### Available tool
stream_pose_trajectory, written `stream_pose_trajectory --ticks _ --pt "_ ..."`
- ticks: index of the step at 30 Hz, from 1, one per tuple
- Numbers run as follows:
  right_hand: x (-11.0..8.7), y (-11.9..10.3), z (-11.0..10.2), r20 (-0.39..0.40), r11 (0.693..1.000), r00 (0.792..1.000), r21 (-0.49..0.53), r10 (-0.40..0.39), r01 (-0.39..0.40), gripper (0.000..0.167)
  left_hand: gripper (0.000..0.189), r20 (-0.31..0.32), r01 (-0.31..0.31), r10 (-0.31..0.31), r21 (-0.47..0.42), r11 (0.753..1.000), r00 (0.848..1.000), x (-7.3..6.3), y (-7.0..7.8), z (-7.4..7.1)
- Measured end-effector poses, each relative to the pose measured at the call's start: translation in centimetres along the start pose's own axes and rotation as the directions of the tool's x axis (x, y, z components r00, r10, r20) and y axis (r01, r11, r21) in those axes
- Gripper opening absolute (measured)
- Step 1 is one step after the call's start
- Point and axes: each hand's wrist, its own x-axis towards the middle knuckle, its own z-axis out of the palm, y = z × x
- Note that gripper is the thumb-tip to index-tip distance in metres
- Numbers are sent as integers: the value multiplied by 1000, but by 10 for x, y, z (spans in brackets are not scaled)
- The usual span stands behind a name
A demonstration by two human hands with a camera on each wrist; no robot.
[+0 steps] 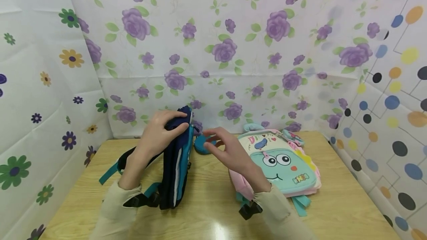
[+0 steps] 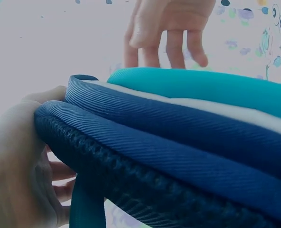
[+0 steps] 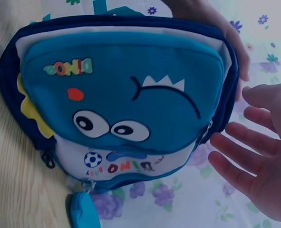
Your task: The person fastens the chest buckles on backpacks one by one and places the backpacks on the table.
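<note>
A navy and teal backpack (image 1: pixel 171 177) with a cartoon dinosaur face (image 3: pixel 126 102) stands on its side on the table, its front turned to the right. My left hand (image 1: pixel 158 134) grips the backpack's upper edge, with thumb and fingers spread over the navy fabric. In the left wrist view, the fingers (image 2: pixel 62 183) pass behind the dark mesh back panel. Just right of the backpack, my right hand (image 1: pixel 228 149) is raised with loosely bent fingers and holds nothing. A small round teal pouch (image 3: pixel 83 211) hangs at the backpack's zipper end.
A mint and pink backpack (image 1: pixel 290 175) with a smiling face lies on the right of the wooden table (image 1: pixel 210 203), its small pouch (image 1: pixel 293 138) at the far corner. Teal straps (image 1: pixel 108 173) trail left of the navy backpack. Patterned cloth walls (image 1: pixel 217 29) enclose the table.
</note>
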Motion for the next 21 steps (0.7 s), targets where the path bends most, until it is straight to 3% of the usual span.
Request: stream_pose_trajectory --ticks 6,14,21 --pt "3 -5 2 -9 999 1000 50 15 -14 40 47 -77 27 -34 -89 996 996 -4 -3 12" --pt "1 -7 2 12 997 999 55 53 -54 45 38 -141 -51 26 -177 983 990 -4 0 28" --pt "-5 -6 1 43 993 995 61 95 -98 57 32 -209 -88 37 -237 968 977 -4 11 50"
